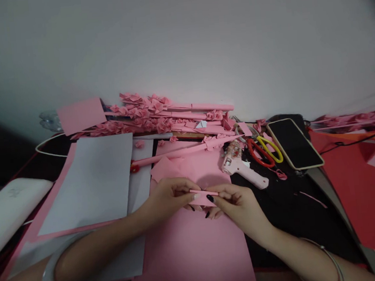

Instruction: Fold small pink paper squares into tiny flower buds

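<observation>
My left hand (171, 195) and my right hand (235, 202) meet over a large pink paper sheet (193, 249). Both pinch a small folded strip of pink paper (204, 194), the left hand at its left end, the right hand at its right end. Fingers of both hands are closed on the strip. A pale bangle (53, 274) sits on my left forearm and a thin bracelet (332, 259) on my right wrist.
A pink glue gun (242, 170), red and yellow scissors (265, 151) and a phone (294, 143) lie to the right. Pink paper flowers and rolled sticks (159, 116) pile along the wall. White sheets (93, 183) lie left, red paper (366, 195) right.
</observation>
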